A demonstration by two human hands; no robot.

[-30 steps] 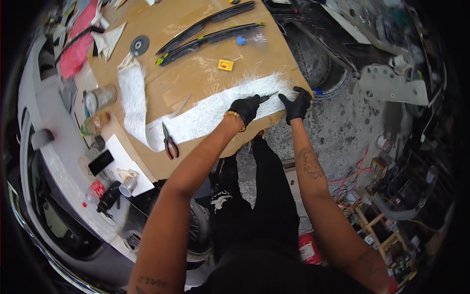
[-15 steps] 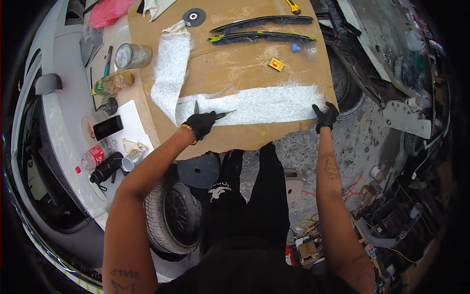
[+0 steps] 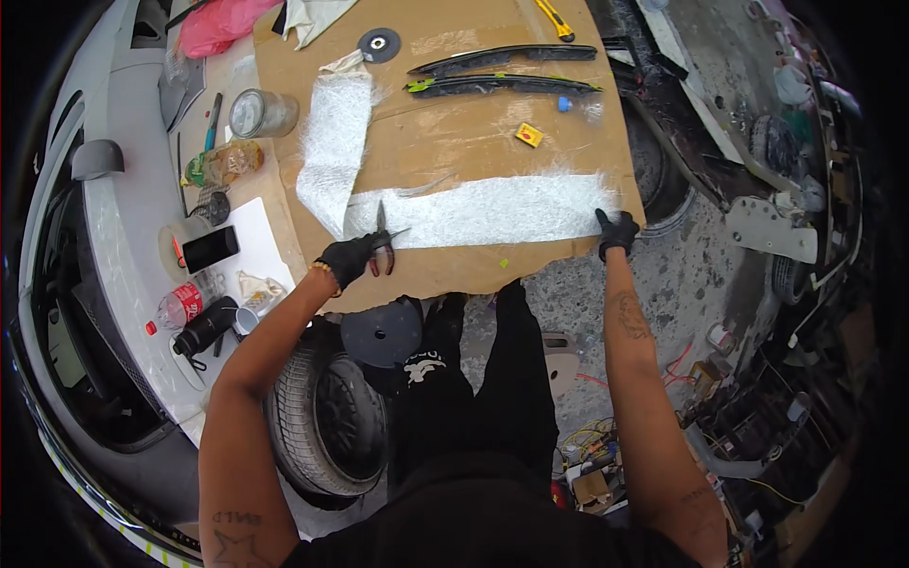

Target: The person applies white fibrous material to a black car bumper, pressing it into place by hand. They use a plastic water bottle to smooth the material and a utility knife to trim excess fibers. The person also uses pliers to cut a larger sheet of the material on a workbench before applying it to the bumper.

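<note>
A long white strip of fibreglass mat [image 3: 492,210] lies across the brown cardboard, with frayed ends and edges. At its left end it folds and runs away from me as a second length [image 3: 336,123]. My gloved left hand [image 3: 347,262] is closed at the scissors [image 3: 382,254]; their dark blades are spread over the strip's near left part, and the reddish handles show beside the fingers. My gloved right hand [image 3: 617,233] grips the strip's near right corner, its thumb on the mat. The undersides of the fingers are hidden.
On the cardboard [image 3: 436,275] lie two black trim pieces [image 3: 502,85], a yellow matchbox [image 3: 528,135], a grinding disc [image 3: 379,44] and a yellow cutter [image 3: 557,19]. A jar [image 3: 263,114], phone [image 3: 209,249] and bottles stand at left, by a white car [image 3: 142,218]. A wheel [image 3: 327,417] is below.
My left hand has moved left and slightly nearer with the scissors, whose handles now show outside the fingers. My right hand stays at the strip's right end; the view has shifted slightly.
</note>
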